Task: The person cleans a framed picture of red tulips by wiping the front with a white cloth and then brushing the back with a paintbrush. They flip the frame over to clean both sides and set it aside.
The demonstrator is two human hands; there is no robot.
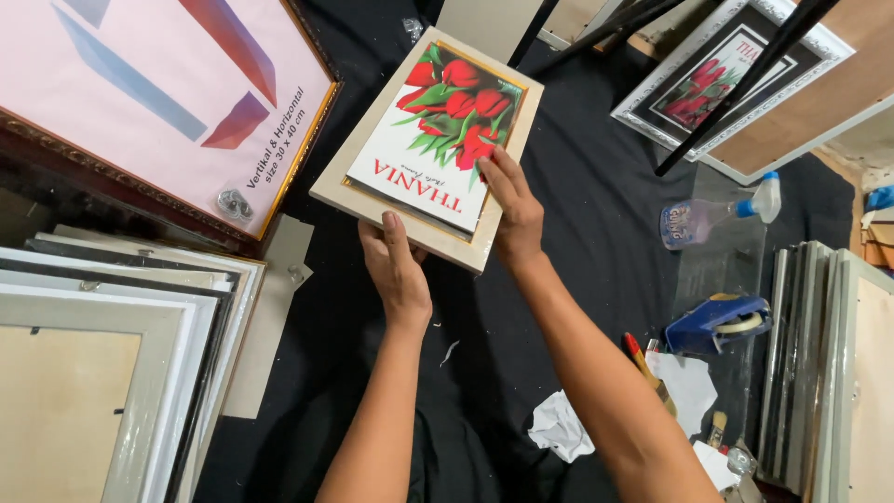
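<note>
Frame (428, 149), pale cream, held above the black cloth (577, 233); its long axis runs from lower left to upper right, tilted; a tulip print (438, 130) lies on its face, inside the rim.

Left hand (396, 270) grips the near short edge from below; thumb up on the rim, fingers (372, 244) curled under the frame, grasping it; the underside contact is hidden.

Right hand (512, 210) sits at the near right corner; fingers flat on the print's lower edge, pressing it to the frame; thumb side wraps the frame's right edge; grasping both.

Both hands are at the same near end; the frame extends away from them, far end unsupported; the right hand is nearer the print, the left is touching the frame only.

Around: large gold-edged frame (168, 102) with pink insert at upper left, apart from the held one; stack of frames (112, 354) at lower left; spray bottle (717, 214), blue tape dispenser (717, 321) and crumpled paper (559, 424) to the right, all well apart from the hands; more frames (829, 363) standing at the right edge.
</note>
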